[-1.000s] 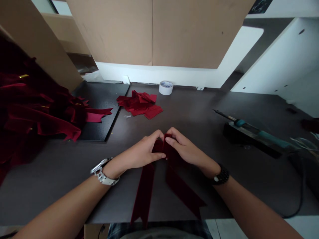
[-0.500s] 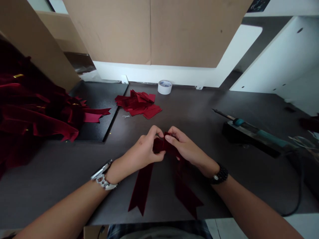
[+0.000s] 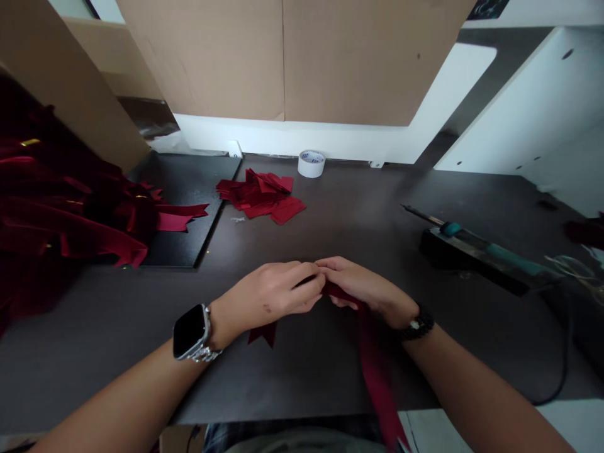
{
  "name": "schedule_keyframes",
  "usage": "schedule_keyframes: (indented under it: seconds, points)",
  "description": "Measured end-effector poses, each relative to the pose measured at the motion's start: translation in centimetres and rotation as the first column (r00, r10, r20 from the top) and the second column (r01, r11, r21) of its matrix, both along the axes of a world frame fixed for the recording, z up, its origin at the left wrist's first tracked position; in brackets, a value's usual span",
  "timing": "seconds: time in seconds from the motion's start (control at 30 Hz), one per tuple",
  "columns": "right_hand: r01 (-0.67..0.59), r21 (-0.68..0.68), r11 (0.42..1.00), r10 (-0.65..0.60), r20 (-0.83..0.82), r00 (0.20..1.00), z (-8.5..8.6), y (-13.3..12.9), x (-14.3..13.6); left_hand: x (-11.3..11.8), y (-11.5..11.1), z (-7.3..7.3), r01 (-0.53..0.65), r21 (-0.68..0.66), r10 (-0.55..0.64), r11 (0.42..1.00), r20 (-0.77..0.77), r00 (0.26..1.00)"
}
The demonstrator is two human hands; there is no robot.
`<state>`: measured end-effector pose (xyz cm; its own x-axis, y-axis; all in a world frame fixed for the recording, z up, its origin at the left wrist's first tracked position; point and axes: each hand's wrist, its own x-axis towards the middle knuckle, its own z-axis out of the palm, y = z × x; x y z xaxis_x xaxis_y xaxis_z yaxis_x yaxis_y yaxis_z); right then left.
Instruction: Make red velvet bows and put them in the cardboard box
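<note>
Red ribbon [image 3: 375, 362] pinched by left hand [image 3: 278, 289] and right hand [image 3: 361, 283]; tail [image 3: 264, 335] below left's already notched, middle's hidden, can't judge.

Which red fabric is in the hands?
The ribbon between left hand and right hand; the big heap at far left and small pile near the tape lie untouched.

On my feed, I see one dark red ribbon [image 3: 375, 362], its middle mostly hidden from me; a short notched end shows over the surface [image 3: 306, 377], while the other tail, brighter red, trails past the surface's near edge.
</note>
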<state>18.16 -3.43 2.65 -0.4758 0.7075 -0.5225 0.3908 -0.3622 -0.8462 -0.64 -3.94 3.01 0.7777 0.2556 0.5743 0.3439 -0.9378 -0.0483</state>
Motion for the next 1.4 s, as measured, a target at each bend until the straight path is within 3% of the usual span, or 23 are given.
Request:
schedule_keyframes:
  seconds: [0.07, 0.1, 0.13, 0.17, 0.2, 0.23, 0.27, 0.3, 0.4, 0.5, 0.57, 0.63, 0.87, 1.07, 1.17, 1.27, 1.4]
  points:
    - [-0.001, 0.223, 0.975, -0.004, 0.020, 1.000, -0.2, 0.0, 0.2, 0.1, 0.0, -0.2, -0.013, -0.057, 0.014, 0.998, 0.004, 1.000]
    - [0.052, 0.422, 0.905, -0.064, 0.013, 0.998, -0.2, 0.0, 0.3, 0.1, 0.0, -0.3, -0.033, -0.106, 0.035, 0.994, 0.014, 0.999]
    - [0.119, 0.635, 0.763, -0.140, -0.017, 0.990, -0.2, -0.1, 0.4, 0.1, 0.1, -0.4, -0.066, -0.172, 0.073, 0.983, 0.036, 0.997]
    - [0.180, 0.808, 0.562, -0.207, -0.073, 0.976, -0.2, -0.2, 0.5, 0.0, 0.3, -0.4, -0.109, -0.257, 0.130, 0.960, 0.067, 0.989]
    - [0.220, 0.910, 0.352, -0.233, -0.143, 0.962, -0.1, -0.4, 0.5, 0.0, 0.5, -0.5, -0.158, -0.359, 0.206, 0.920, 0.098, 0.974]
    - [0.233, 0.953, 0.192, -0.201, -0.194, 0.960, 0.0, -0.7, 0.5, 0.0, 0.8, -0.5, -0.204, -0.472, 0.293, 0.858, 0.121, 0.948]
    - [0.216, 0.971, 0.101, -0.119, -0.203, 0.972, 0.2, -0.9, 0.5, 0.0, 1.1, -0.5, -0.238, -0.588, 0.380, 0.773, 0.130, 0.916]
    - [0.175, 0.983, 0.060, -0.011, -0.175, 0.984, 0.2, -1.2, 0.4, -0.1, 1.4, -0.5, -0.249, -0.696, 0.451, 0.674, 0.120, 0.884]
    - [-0.021, 1.000, 0.013, 0.187, 0.018, 0.982, 0.2, -1.5, 0.2, 0.0, 2.0, -0.3, -0.132, -0.921, 0.544, 0.367, 0.098, 0.833]
    - [-0.176, 0.983, -0.050, 0.114, 0.181, 0.977, -0.4, -1.0, 0.1, 0.1, 2.2, 0.0, 0.064, -0.992, 0.580, 0.108, 0.115, 0.806]
    - [-0.261, 0.961, -0.094, 0.053, 0.266, 0.962, -0.7, -0.6, 0.2, 0.1, 2.0, 0.2, 0.149, -0.989, 0.596, -0.008, 0.115, 0.795]
    - [-0.318, 0.939, -0.130, 0.008, 0.322, 0.947, -0.8, -0.3, 0.4, 0.2, 1.9, 0.4, 0.201, -0.977, 0.600, -0.070, 0.120, 0.791]
    - [-0.287, 0.938, -0.195, -0.015, 0.290, 0.957, -0.8, -0.3, 0.3, 0.3, 1.6, 1.1, 0.256, -0.952, 0.607, -0.165, 0.107, 0.787]
    - [-0.285, 0.935, -0.212, -0.037, 0.284, 0.958, -0.9, -0.3, 0.2, 0.3, 1.6, 1.2, 0.253, -0.932, 0.587, -0.261, 0.055, 0.808]
    - [-0.237, 0.947, -0.216, -0.006, 0.242, 0.970, -0.8, -0.2, 0.4, 0.2, 1.7, 0.9, 0.276, -0.919, 0.569, -0.281, 0.073, 0.819]
    - [-0.138, 0.971, -0.194, 0.020, 0.144, 0.989, -0.8, -0.3, 0.3, 0.3, 1.7, 0.7, 0.289, -0.927, 0.562, -0.241, 0.110, 0.820]
    - [0.035, 0.999, -0.035, 0.017, -0.035, 0.999, -0.9, -0.6, -0.2, 0.4, 1.5, 0.5, 0.266, -0.961, 0.550, -0.071, 0.185, 0.815]
